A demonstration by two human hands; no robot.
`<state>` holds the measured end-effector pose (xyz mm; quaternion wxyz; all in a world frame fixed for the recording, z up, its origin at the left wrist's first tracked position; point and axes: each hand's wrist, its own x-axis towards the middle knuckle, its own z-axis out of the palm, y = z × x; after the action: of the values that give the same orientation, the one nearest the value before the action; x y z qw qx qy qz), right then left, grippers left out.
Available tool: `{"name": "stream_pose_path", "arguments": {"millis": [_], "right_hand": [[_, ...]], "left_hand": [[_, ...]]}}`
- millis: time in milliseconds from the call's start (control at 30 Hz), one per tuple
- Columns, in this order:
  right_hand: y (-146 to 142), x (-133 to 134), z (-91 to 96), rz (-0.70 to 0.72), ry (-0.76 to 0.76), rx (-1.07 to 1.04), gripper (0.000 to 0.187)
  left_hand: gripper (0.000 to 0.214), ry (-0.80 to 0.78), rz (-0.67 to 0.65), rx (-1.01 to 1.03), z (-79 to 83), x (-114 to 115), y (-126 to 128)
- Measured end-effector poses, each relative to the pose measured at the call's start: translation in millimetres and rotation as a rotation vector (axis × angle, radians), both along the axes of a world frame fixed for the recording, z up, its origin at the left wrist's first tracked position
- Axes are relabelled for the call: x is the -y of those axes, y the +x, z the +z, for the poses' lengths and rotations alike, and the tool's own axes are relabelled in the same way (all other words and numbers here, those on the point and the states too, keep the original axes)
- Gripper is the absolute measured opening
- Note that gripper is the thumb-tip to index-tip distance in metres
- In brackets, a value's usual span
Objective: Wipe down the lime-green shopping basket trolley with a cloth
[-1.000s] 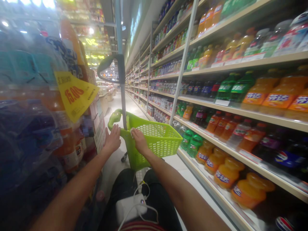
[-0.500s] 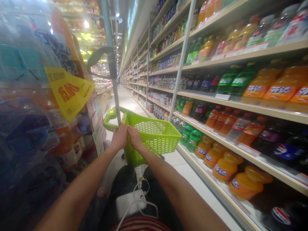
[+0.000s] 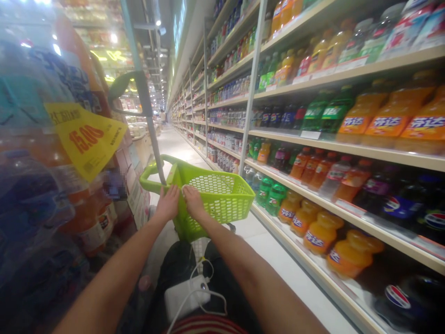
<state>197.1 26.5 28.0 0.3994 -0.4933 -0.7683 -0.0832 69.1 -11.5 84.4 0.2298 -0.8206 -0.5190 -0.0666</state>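
Packs (image 3: 34,185) of bottles under glossy, crinkled film fill the left edge, blurred by nearness, with a yellow paper tag (image 3: 85,139) printed in red hanging aslant on them. Just right of it a grey metal pole (image 3: 149,134) rises at a tilt from the back of the basket (image 3: 215,199), a lime-green plastic tub with perforated mesh walls and a smooth looped handle, standing on the aisle floor directly ahead of the person. The left hand (image 3: 167,204) is closed over the near rim at its corner beside the pole; the right hand (image 3: 193,202), touching it, hooks its fingers over the same rim. Below, a white rounded power bank (image 3: 184,294) with a thin cable lies on dark trousers. The floor (image 3: 278,260) is pale, smooth tile, running far down a long, brightly lit shop aisle. Wood-edged shelves (image 3: 347,153) on white uprights line the right side, packed with bottles (image 3: 314,236), orange, green and dark.
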Motion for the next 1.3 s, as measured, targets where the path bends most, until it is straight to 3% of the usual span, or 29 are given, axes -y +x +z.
{"name": "stream_pose_path", "arguments": {"millis": [267,367,500,767,967,1167,1300], "right_hand": [[37.8,3.6,-10.5,-0.165,-0.092,-0.002,0.041],[31.4,3.0,-12.7,-0.142,-0.058,-0.001,0.042],[23.5,2.5,-10.7,-0.102,-0.029,0.024,0.042],[61.5,7.2,-8.8,-0.163,-0.144,-0.006,0.039],[49.7,6.5,-16.4,-0.124,-0.095,-0.027,0.043],[51.2,9.2,-11.8,-0.138,-0.111,0.024,0.041],[58.0,7.0,-3.9,-0.145,-0.138,0.066,0.034]], "left_hand": [[0.060,0.029,0.072,0.054,-2.2,-2.5,-1.1],[0.060,0.044,0.106,0.069,-5.2,-3.0,10.9],[0.059,-0.015,0.033,0.019,-11.5,-4.3,19.8],[0.068,-0.084,0.093,0.012,-8.4,-5.9,12.5],[0.063,-0.027,0.143,0.018,-9.1,-5.4,20.5],[0.079,-0.205,0.118,-0.033,-16.4,-4.3,33.2],[0.079,-0.183,0.111,-0.014,-15.6,-3.1,34.7]]}}
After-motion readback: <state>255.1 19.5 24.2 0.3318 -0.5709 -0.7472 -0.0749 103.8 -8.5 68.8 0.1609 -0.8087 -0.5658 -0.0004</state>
